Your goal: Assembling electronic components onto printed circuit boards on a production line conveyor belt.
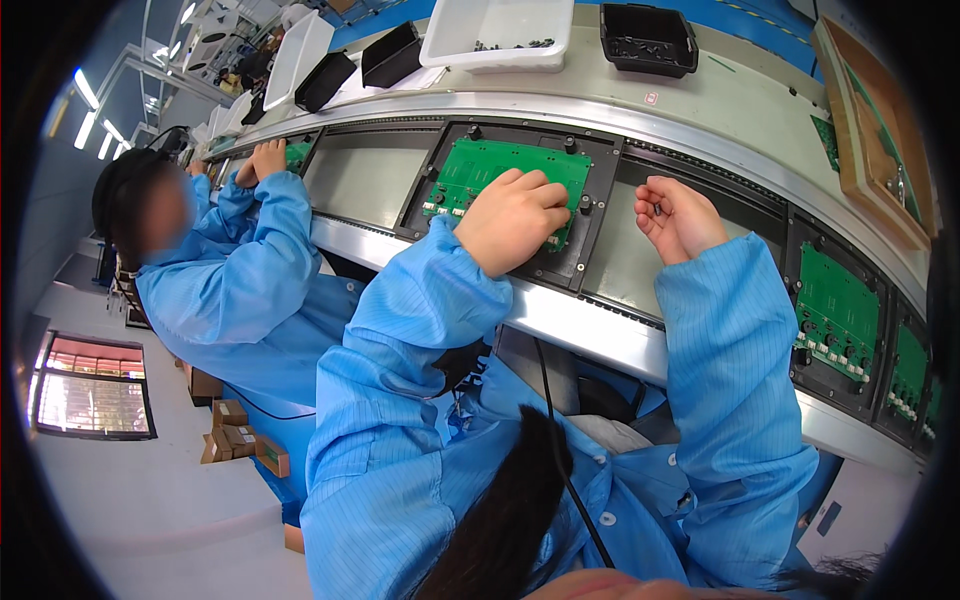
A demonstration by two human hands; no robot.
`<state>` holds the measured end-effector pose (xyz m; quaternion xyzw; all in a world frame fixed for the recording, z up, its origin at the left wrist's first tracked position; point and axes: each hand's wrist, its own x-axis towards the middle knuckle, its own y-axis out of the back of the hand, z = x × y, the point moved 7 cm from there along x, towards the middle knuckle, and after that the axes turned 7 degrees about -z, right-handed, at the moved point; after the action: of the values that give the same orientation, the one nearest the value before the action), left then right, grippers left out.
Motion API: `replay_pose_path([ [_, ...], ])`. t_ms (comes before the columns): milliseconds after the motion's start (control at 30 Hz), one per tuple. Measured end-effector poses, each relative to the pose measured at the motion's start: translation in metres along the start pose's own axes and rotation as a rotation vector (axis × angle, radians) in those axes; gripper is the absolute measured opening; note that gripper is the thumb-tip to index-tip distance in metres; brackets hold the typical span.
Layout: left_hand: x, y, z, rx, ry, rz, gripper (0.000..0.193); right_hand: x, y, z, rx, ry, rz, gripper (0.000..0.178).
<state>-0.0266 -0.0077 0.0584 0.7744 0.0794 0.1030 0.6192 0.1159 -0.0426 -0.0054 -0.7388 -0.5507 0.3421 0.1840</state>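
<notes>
A green circuit board (478, 168) lies in a black carrier frame (603, 165) on the line in front of me. Over its lower right part is my left hand (515, 222), back up and fingers bent down at the board; whatever the fingertips hold is hidden. White connectors (434, 209) stand along the board's near edge. To the right of this carrier, my right hand (682, 218) is raised above the line, palm turned up and fingers curled. A small dark component (657, 209) shows between those fingers, too small to name further.
More boards in carriers (838, 305) sit to the right. Beyond the rail are a white bin (497, 58) with small dark parts, a black bin (650, 45), and a wooden box (865, 150). A co-worker in blue (235, 260) works at the left.
</notes>
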Motion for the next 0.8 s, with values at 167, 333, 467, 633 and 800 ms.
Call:
replay_pose_path([
  [167, -0.014, 0.003, 0.003, -0.115, 0.094, 0.049, 0.019, 0.0, 0.0, 0.001, 0.002, 0.004, 0.01, 0.013],
  [333, -0.025, 0.01, -0.006, -0.206, 0.159, 0.136, 0.023, 0.003, 0.0, 0.002, -0.016, -0.007, 0.007, 0.013],
  [467, -0.033, 0.018, -0.029, -0.289, 0.288, 0.242, 0.029, 0.005, 0.004, 0.0, 0.02, 0.0, 0.024, 0.013],
  [633, -0.091, -0.004, -0.093, -0.111, 0.812, 0.178, 0.036, 0.003, 0.0, 0.001, 0.014, -0.033, 0.023, 0.013],
  [800, -0.145, -0.033, -0.128, -0.232, 1.291, -0.211, 0.051, 0.004, -0.003, 0.007, 0.033, -0.063, -0.01, 0.013],
])
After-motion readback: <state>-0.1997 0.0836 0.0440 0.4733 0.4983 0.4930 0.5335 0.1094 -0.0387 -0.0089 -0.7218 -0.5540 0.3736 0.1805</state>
